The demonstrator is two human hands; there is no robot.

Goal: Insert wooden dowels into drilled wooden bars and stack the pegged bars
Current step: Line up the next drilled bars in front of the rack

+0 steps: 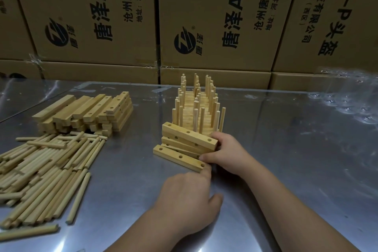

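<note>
Drilled bars before pegged bars

Bare left hand and bare right hand on bare forearms, short fingers

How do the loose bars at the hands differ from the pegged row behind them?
The loose bars have empty holes; the pegged row carries upright dowels. The loose bars lie askew in a small pile; the pegged row is lined up neatly. Both are pale drilled wood on the metal table.
</note>
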